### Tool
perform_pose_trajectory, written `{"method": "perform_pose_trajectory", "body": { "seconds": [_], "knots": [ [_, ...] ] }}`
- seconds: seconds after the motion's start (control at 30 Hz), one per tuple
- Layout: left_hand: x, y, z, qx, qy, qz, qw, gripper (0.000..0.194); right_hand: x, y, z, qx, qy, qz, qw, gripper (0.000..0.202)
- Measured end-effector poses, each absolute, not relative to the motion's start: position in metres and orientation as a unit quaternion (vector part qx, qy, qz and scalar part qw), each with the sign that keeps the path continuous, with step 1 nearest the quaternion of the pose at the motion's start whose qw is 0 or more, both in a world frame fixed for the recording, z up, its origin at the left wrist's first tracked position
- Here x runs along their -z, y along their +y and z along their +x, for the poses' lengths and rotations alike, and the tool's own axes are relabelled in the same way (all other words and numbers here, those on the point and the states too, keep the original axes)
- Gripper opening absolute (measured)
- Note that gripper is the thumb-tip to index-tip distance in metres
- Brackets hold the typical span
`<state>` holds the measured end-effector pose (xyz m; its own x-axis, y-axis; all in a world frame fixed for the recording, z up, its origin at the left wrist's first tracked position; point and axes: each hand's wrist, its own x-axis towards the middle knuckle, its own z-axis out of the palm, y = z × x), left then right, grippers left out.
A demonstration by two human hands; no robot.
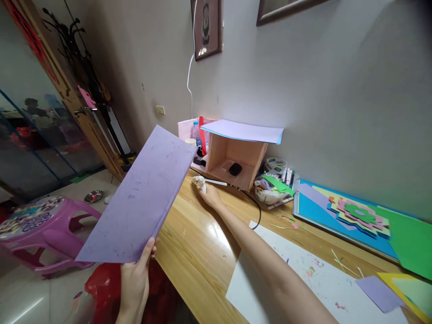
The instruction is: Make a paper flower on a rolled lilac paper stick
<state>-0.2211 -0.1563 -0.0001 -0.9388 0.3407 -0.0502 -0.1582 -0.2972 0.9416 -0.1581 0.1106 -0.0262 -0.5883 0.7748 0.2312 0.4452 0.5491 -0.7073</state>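
Note:
My left hand grips the lower edge of a large purple sheet, thumb on the front face. The sheet is held tilted in the air, off the table's left edge, with faint dark marks on it. My right hand reaches across the table, its fingers closed around a small white cup-like thing with something brownish inside. A slim white stick lies right beside it; whether they are joined I cannot tell. Behind stands an open-fronted box with a purple and blue sheet on top.
The wooden table bears a stained white paper, a plastic tub of scraps, coloured sheets and a layered paper flower. A black cable runs by the box. Left, a pink stool stands on the floor.

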Motion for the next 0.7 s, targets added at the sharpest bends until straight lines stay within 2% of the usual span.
{"method": "perform_pose_trajectory", "body": {
  "seconds": [0.1,0.23,0.27,0.4,0.53,0.7],
  "knots": [
    [-0.011,-0.156,-0.207,-0.801,0.564,0.094,0.177,0.033,0.023,0.109,-0.156,-0.290,-0.853,-0.354,0.250,0.020],
    [-0.026,-0.147,-0.186,-0.774,0.582,0.177,0.177,0.030,0.016,0.100,-0.116,-0.276,-0.871,-0.335,0.228,0.052],
    [-0.030,-0.143,-0.179,-0.761,0.589,0.208,0.174,0.029,0.011,0.097,-0.097,-0.276,-0.872,-0.335,0.224,0.054],
    [-0.047,-0.119,-0.147,-0.689,0.638,0.292,0.181,0.026,-0.020,0.085,0.003,-0.285,-0.853,-0.364,0.242,0.027],
    [-0.060,-0.082,-0.111,-0.616,0.654,0.385,0.211,0.027,-0.058,0.061,0.107,-0.520,-0.703,-0.336,0.350,0.029],
    [-0.052,-0.029,-0.061,-0.555,0.555,0.551,0.283,0.023,-0.065,0.031,0.185,-0.580,-0.515,-0.350,0.526,0.028]
  ]
}}
